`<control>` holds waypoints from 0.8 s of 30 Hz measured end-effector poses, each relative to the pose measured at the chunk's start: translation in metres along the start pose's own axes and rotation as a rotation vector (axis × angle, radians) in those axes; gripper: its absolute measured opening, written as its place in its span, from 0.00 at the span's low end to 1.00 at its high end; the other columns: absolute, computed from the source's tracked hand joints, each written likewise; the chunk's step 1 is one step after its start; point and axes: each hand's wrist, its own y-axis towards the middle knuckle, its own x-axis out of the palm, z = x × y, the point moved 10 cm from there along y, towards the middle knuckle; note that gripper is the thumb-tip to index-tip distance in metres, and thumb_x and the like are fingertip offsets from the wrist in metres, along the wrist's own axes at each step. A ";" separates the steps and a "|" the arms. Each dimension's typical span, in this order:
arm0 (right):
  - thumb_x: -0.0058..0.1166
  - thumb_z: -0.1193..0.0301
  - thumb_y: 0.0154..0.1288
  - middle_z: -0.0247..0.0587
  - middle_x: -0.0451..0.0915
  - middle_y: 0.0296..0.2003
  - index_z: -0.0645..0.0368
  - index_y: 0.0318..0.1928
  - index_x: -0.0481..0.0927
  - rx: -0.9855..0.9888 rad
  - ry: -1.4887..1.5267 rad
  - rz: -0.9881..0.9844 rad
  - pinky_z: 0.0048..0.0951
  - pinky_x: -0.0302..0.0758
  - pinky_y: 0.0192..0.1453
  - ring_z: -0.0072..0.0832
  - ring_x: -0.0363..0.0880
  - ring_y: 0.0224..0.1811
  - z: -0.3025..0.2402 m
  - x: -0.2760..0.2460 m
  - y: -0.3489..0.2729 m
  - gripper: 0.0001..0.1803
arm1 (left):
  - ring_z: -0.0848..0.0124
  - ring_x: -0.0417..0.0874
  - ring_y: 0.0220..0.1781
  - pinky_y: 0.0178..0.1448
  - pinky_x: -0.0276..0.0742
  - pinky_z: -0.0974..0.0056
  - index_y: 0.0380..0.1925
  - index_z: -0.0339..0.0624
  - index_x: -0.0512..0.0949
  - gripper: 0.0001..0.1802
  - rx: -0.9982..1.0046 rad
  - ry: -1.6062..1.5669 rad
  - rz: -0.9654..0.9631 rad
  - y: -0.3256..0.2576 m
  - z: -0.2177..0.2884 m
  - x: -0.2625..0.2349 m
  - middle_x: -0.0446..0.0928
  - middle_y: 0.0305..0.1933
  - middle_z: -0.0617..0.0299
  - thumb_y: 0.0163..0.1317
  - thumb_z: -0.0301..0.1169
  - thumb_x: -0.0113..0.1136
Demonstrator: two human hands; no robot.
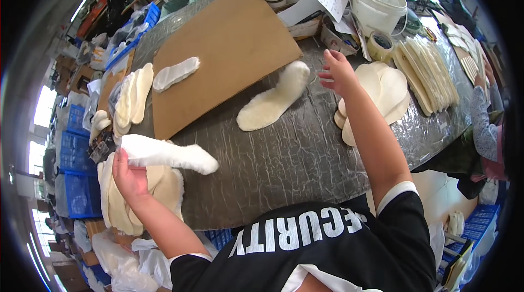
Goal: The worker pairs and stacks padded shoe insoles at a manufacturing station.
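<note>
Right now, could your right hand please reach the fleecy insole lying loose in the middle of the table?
Probably yes: the right hand hovers open just beside the fleecy insole, with only bare table between them and nothing lying across the way.

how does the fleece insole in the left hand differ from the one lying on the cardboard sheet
The fleece insole in the left hand is pinched at one end and lifted above a stack; the insole on the cardboard lies flat, untouched. The held one looks thicker and fluffier, the other flatter and thinner. Both are white and sole-shaped.
</note>
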 end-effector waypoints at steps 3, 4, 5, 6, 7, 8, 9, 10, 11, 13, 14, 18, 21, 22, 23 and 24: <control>0.61 0.54 0.65 0.47 0.69 0.59 0.57 0.64 0.67 0.015 -0.105 0.265 0.34 0.75 0.51 0.32 0.76 0.50 0.009 -0.039 0.012 0.33 | 0.59 0.80 0.56 0.62 0.74 0.52 0.55 0.32 0.74 0.17 -0.012 0.019 -0.027 -0.009 0.003 0.014 0.79 0.53 0.51 0.73 0.32 0.52; 0.61 0.55 0.65 0.41 0.71 0.55 0.55 0.64 0.66 -0.173 -0.185 0.269 0.32 0.73 0.48 0.29 0.75 0.48 -0.001 -0.043 0.016 0.32 | 0.59 0.80 0.56 0.62 0.74 0.52 0.55 0.32 0.74 0.17 -0.011 0.024 -0.019 -0.012 0.001 0.021 0.79 0.53 0.51 0.73 0.32 0.52; 0.61 0.57 0.66 0.35 0.73 0.51 0.54 0.64 0.65 -0.357 -0.258 0.263 0.31 0.71 0.45 0.25 0.74 0.46 -0.010 -0.037 0.011 0.31 | 0.58 0.80 0.56 0.62 0.74 0.52 0.55 0.31 0.73 0.18 -0.022 0.025 -0.065 -0.015 -0.001 0.035 0.79 0.54 0.51 0.73 0.32 0.51; 0.59 0.63 0.67 0.32 0.75 0.47 0.56 0.59 0.71 -0.408 -0.240 0.181 0.27 0.71 0.45 0.21 0.73 0.44 -0.017 -0.007 -0.015 0.24 | 0.58 0.79 0.57 0.62 0.74 0.51 0.55 0.30 0.73 0.18 -0.025 0.036 -0.088 -0.020 0.001 0.038 0.79 0.54 0.51 0.73 0.32 0.51; 0.59 0.63 0.67 0.32 0.75 0.47 0.56 0.59 0.71 -0.398 -0.233 0.154 0.27 0.71 0.45 0.21 0.73 0.44 -0.014 0.007 -0.033 0.24 | 0.58 0.78 0.59 0.65 0.72 0.52 0.57 0.31 0.73 0.19 -0.035 -0.023 -0.205 -0.021 0.000 0.050 0.78 0.57 0.51 0.72 0.32 0.52; 0.59 0.65 0.68 0.33 0.77 0.43 0.59 0.54 0.75 -0.400 -0.245 -0.071 0.27 0.72 0.46 0.22 0.74 0.43 -0.010 0.036 -0.047 0.18 | 0.58 0.79 0.59 0.65 0.72 0.53 0.57 0.31 0.73 0.18 -0.046 -0.043 -0.220 -0.020 -0.003 0.060 0.78 0.56 0.51 0.72 0.31 0.53; 0.58 0.68 0.68 0.35 0.79 0.40 0.62 0.50 0.79 -0.403 -0.254 -0.292 0.26 0.73 0.48 0.22 0.74 0.41 -0.005 0.063 -0.065 0.14 | 0.59 0.79 0.58 0.65 0.72 0.53 0.57 0.31 0.73 0.18 -0.057 -0.066 -0.240 -0.018 -0.007 0.072 0.79 0.56 0.52 0.71 0.30 0.54; 0.57 0.69 0.69 0.34 0.79 0.36 0.63 0.47 0.79 -0.396 -0.304 -0.394 0.25 0.73 0.47 0.22 0.74 0.39 0.001 0.087 -0.084 0.11 | 0.59 0.79 0.58 0.65 0.72 0.53 0.57 0.31 0.73 0.18 -0.055 -0.055 -0.233 -0.016 -0.005 0.075 0.79 0.56 0.52 0.71 0.30 0.54; 0.56 0.71 0.69 0.33 0.79 0.33 0.63 0.44 0.80 -0.394 -0.358 -0.488 0.25 0.74 0.47 0.21 0.75 0.37 0.003 0.109 -0.102 0.09 | 0.59 0.79 0.58 0.65 0.72 0.54 0.56 0.31 0.73 0.18 -0.074 -0.044 -0.296 -0.015 -0.005 0.089 0.79 0.55 0.52 0.70 0.30 0.56; 0.57 0.71 0.70 0.29 0.78 0.36 0.62 0.43 0.78 -0.356 -0.395 -0.707 0.24 0.74 0.46 0.17 0.75 0.40 0.004 0.151 -0.133 0.07 | 0.60 0.80 0.58 0.65 0.72 0.55 0.56 0.30 0.73 0.19 -0.086 -0.029 -0.350 -0.016 -0.002 0.103 0.80 0.54 0.52 0.69 0.30 0.58; 0.58 0.70 0.69 0.31 0.79 0.37 0.62 0.44 0.78 -0.449 -0.399 -0.743 0.25 0.75 0.47 0.19 0.76 0.41 -0.007 0.167 -0.144 0.09 | 0.67 0.80 0.52 0.59 0.73 0.61 0.51 0.31 0.75 0.15 -0.070 0.059 -0.435 -0.019 -0.001 0.115 0.80 0.49 0.57 0.68 0.30 0.60; 0.64 0.64 0.64 0.41 0.81 0.40 0.63 0.46 0.78 -0.672 -0.485 -0.784 0.29 0.77 0.50 0.26 0.79 0.43 -0.052 0.221 -0.179 0.17 | 0.77 0.79 0.44 0.51 0.73 0.71 0.40 0.34 0.79 0.12 -0.026 0.314 -0.692 -0.025 0.002 0.158 0.80 0.42 0.65 0.64 0.31 0.67; 0.67 0.63 0.59 0.46 0.82 0.36 0.64 0.42 0.80 -1.000 -0.533 -0.697 0.31 0.78 0.44 0.31 0.81 0.38 -0.100 0.244 -0.205 0.18 | 0.78 0.77 0.42 0.48 0.71 0.73 0.35 0.35 0.79 0.13 0.020 0.357 -0.797 -0.028 0.009 0.187 0.79 0.39 0.66 0.62 0.34 0.70; 0.67 0.65 0.57 0.46 0.82 0.31 0.65 0.39 0.80 -0.955 -0.641 -0.713 0.32 0.77 0.41 0.32 0.81 0.34 -0.105 0.252 -0.206 0.16 | 0.77 0.76 0.40 0.47 0.71 0.71 0.37 0.37 0.77 0.19 0.039 0.373 -0.785 -0.023 0.007 0.187 0.78 0.40 0.66 0.63 0.43 0.68; 0.66 0.68 0.55 0.47 0.81 0.27 0.66 0.35 0.81 -0.910 -0.745 -0.731 0.33 0.77 0.37 0.34 0.81 0.30 -0.108 0.258 -0.207 0.14 | 0.77 0.76 0.40 0.47 0.71 0.71 0.37 0.37 0.77 0.19 0.051 0.366 -0.782 -0.022 0.006 0.188 0.78 0.40 0.66 0.63 0.43 0.68; 0.64 0.71 0.54 0.45 0.78 0.20 0.66 0.30 0.81 -0.975 -0.727 -0.648 0.34 0.74 0.32 0.32 0.78 0.24 -0.121 0.257 -0.209 0.10 | 0.76 0.76 0.40 0.48 0.72 0.69 0.39 0.37 0.76 0.23 -0.009 0.103 -0.716 -0.018 0.006 0.185 0.78 0.41 0.65 0.62 0.48 0.66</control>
